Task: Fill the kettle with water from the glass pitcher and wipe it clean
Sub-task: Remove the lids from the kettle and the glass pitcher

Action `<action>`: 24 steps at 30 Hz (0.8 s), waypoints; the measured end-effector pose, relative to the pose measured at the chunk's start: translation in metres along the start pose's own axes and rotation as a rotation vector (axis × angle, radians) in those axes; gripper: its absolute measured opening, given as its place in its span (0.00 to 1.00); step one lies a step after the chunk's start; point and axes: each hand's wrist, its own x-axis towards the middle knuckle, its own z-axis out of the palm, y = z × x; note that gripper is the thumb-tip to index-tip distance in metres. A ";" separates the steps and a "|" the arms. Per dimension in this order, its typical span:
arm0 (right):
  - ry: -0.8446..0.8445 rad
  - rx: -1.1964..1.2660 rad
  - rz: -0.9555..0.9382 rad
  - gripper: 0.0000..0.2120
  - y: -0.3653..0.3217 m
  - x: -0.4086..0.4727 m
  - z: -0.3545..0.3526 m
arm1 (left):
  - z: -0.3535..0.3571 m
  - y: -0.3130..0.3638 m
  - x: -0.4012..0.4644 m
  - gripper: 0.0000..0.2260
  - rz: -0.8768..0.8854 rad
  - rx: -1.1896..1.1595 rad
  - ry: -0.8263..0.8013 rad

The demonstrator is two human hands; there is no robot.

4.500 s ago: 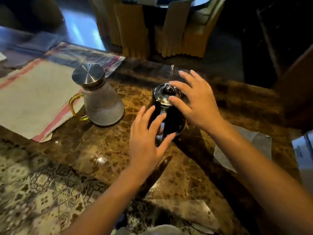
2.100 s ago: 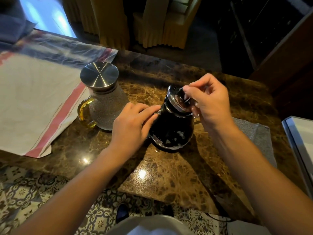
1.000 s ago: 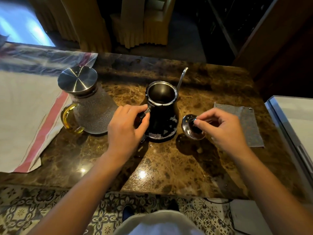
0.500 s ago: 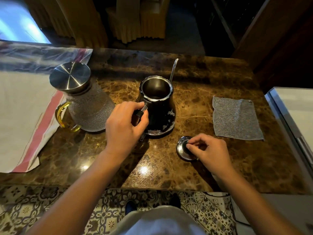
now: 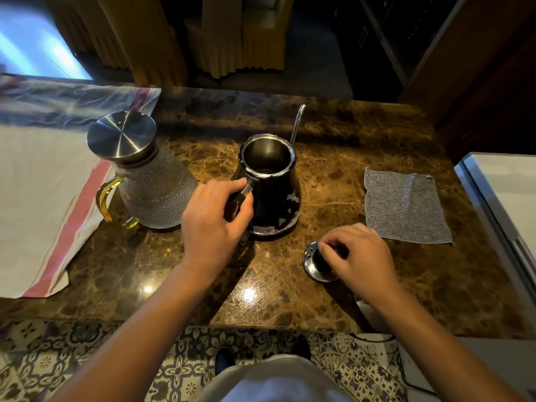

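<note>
Over on the far left, a white cloth with a red stripe (image 5: 43, 181) covers that side of the marble table (image 5: 203, 271). Right beside it stands the glass pitcher (image 5: 156, 187), steel lid (image 5: 121, 134) on, yellow handle (image 5: 106, 203) pointing left toward the cloth. Textured glass plus water, so I'd guess it's heavy and a bit slick; grab it by the handle, maybe a second hand under the belly when tipping. And it's glass on stone, so set it down gently.

Center of the table is the black kettle (image 5: 275, 198), mouth open, thin spout (image 5: 297, 123) poking away at the far side. Looks like steel with a glossy coat: stiff, not fragile, probably light while empty. The left hand (image 5: 211, 224) is wrapped around its handle on the near-left side, which is the obvious place to steady it during the pour.

Near and to the right, the kettle lid (image 5: 314, 264) sits flat on the table with the right hand (image 5: 359, 256) over it, fingertips pinching the knob. Small and shiny, easy to knock around.

Further right, well apart from the kettle, a grey wipe cloth (image 5: 403, 204) lies flat. Soft, limp, just pinch and scrunch it.
</note>
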 end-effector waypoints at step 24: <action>-0.006 0.624 0.057 0.14 -0.053 0.134 -0.023 | -0.010 0.008 -0.020 0.23 -0.109 -0.278 -0.230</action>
